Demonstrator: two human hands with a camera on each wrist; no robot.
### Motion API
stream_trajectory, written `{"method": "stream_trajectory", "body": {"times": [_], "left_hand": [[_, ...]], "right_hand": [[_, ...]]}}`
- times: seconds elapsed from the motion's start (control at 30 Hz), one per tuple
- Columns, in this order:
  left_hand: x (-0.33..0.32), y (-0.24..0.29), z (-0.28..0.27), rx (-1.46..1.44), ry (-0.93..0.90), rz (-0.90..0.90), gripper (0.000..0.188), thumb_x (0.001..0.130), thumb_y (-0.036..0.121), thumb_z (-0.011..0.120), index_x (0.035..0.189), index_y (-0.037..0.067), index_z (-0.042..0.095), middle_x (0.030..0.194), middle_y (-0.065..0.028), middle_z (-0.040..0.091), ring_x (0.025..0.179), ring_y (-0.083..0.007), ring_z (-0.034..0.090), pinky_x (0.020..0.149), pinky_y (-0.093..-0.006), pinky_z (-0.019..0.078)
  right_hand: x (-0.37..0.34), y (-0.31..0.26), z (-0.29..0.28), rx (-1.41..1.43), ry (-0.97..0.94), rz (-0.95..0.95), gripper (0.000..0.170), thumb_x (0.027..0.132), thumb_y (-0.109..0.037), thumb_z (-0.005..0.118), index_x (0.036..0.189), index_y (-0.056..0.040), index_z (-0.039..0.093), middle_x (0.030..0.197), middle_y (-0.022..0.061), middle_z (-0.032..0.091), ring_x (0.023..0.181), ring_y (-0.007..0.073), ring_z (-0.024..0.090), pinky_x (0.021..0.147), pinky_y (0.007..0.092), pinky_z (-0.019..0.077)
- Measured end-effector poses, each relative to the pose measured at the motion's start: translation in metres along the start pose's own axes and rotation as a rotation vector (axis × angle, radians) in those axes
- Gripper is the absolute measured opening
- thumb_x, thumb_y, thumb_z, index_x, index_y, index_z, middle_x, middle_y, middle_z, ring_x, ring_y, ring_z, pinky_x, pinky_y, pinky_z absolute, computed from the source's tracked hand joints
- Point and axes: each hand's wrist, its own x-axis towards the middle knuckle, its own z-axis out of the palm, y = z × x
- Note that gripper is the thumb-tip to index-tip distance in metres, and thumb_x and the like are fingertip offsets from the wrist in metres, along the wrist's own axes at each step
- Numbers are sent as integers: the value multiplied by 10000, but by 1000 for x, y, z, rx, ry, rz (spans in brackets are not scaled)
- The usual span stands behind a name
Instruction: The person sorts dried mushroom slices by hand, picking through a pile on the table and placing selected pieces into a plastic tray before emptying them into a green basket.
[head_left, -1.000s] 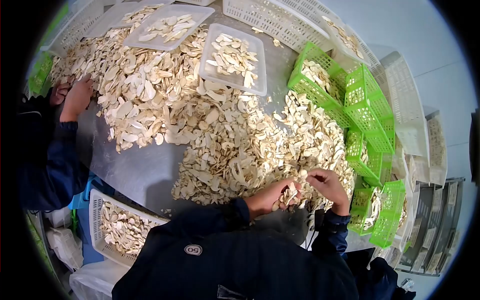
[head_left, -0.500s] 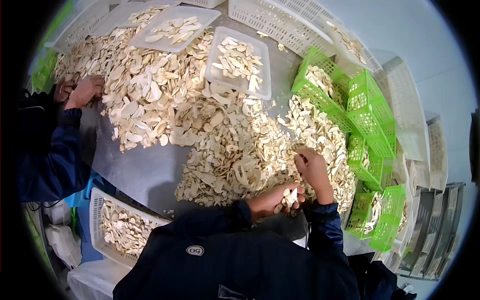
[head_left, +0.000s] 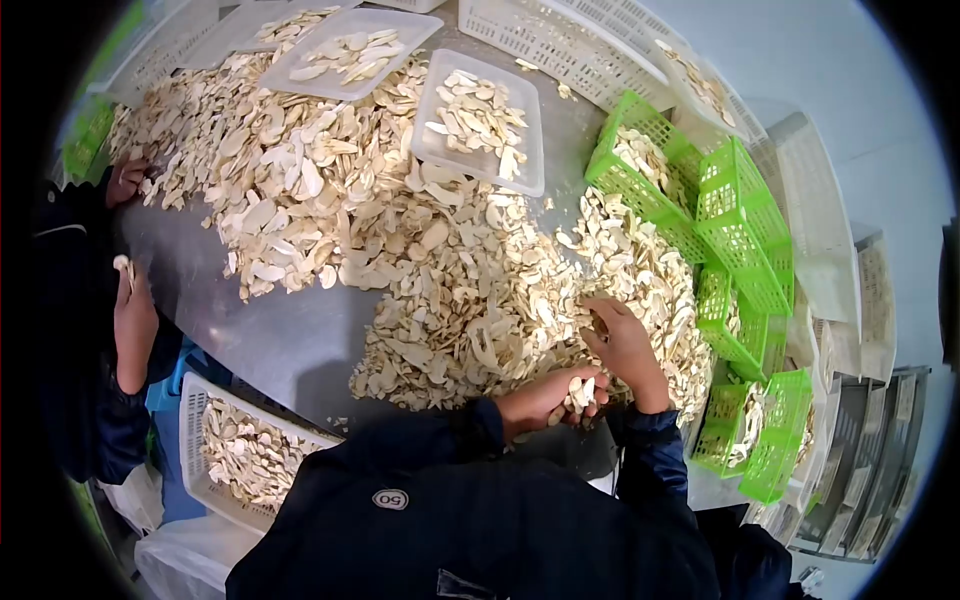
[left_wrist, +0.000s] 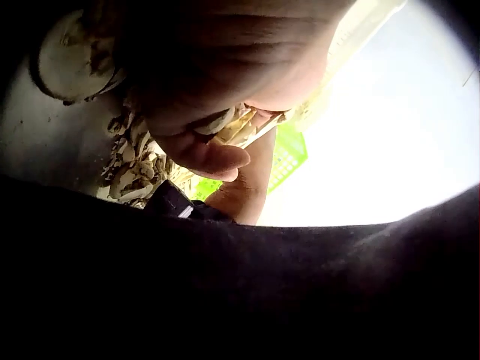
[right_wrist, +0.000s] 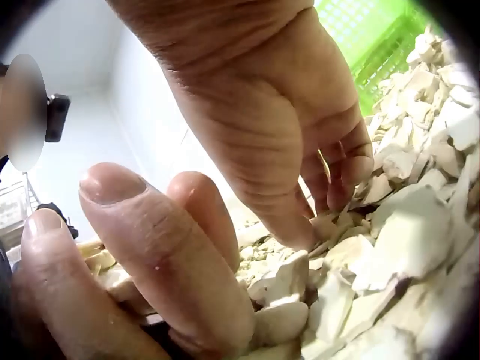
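In the head view, the left hand (head_left: 542, 398) is cupped palm up, fingers curled round a few mushroom slices (head_left: 580, 393); the palest runs lengthwise away from the wearer's body. The right hand (head_left: 625, 345) reaches in from the right, loosely bent, its fingers leading away and leftward onto the pile of slices (head_left: 450, 330), thumb and forefinger a little apart. That pile covers much of the steel counter (head_left: 280, 340), its slices lying every way, up to the green baskets (head_left: 740, 210). A second ago the right hand was just beside the left; now it is farther out over the pile. At the far left, another person's hand (head_left: 135, 335) has drawn back from the heap, pinching one slice (head_left: 123, 265) that points away from its fingertips.

In the left wrist view, the left hand is mostly dark; the held slices show between fingers and thumb, one sloping up to the right.

In the right wrist view, the right hand comes down from above, fingertips and thumb touching jumbled slices; the left hand's fingers crowd the lower left corner
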Motion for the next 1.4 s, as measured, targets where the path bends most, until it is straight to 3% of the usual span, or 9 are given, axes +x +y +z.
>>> {"method": "stream_trajectory", "body": {"times": [0.13,0.23,0.33,0.53,0.77,1.1,1.27,1.4], "left_hand": [[3,-4,-4,-25,-21,5,341,1042,395,440,1119,99,590,950,-15,658,758,-103,614,548,-236,424],[2,-4,-5,-18,-33,24,351,1043,400,441,1135,97,591,963,-17,662,761,-105,615,555,-238,428],[0,-2,-3,5,-9,17,364,1043,402,441,1157,92,594,974,-17,666,760,-106,618,560,-242,432],[3,-4,-4,4,8,9,381,1037,407,449,1175,87,602,978,-19,672,758,-108,621,563,-249,436],[1,-1,-3,-4,8,6,373,1031,405,461,1155,88,614,949,-22,676,744,-111,626,548,-247,435],[3,-2,-3,-56,-2,3,358,1030,416,462,1117,95,598,931,-22,664,688,-115,612,510,-246,439],[7,-6,-11,-95,-67,53,382,1029,419,442,1155,99,609,976,-42,679,751,-127,641,546,-245,457],[6,-2,-9,-105,-94,56,411,1038,435,417,1190,95,591,1020,-56,683,792,-129,664,555,-240,481]], "right_hand": [[-2,-6,-1,90,54,102,344,825,-71,698,1166,-49,657,971,146,666,735,265,647,671,337,520],[-3,-6,-3,137,94,68,269,848,-55,681,1116,-28,669,887,119,649,681,204,610,636,305,490],[-5,9,5,322,157,47,179,923,-75,653,1087,-3,669,830,10,620,656,73,536,578,243,435],[-8,17,0,776,98,306,128,992,-136,621,1043,-37,684,798,-74,578,664,17,476,581,172,367],[-9,24,3,860,151,238,183,985,-77,607,1163,-42,634,916,0,696,820,46,606,723,200,458],[-13,29,2,909,141,273,222,973,-28,596,1194,-31,622,1009,48,721,854,74,640,747,219,513],[-26,16,-15,898,130,287,203,980,-40,597,1179,-12,629,1016,50,712,901,94,660,776,220,531],[-48,-2,-48,969,-232,41,206,948,-44,631,1144,18,647,1053,75,686,961,151,668,834,273,534]]}}
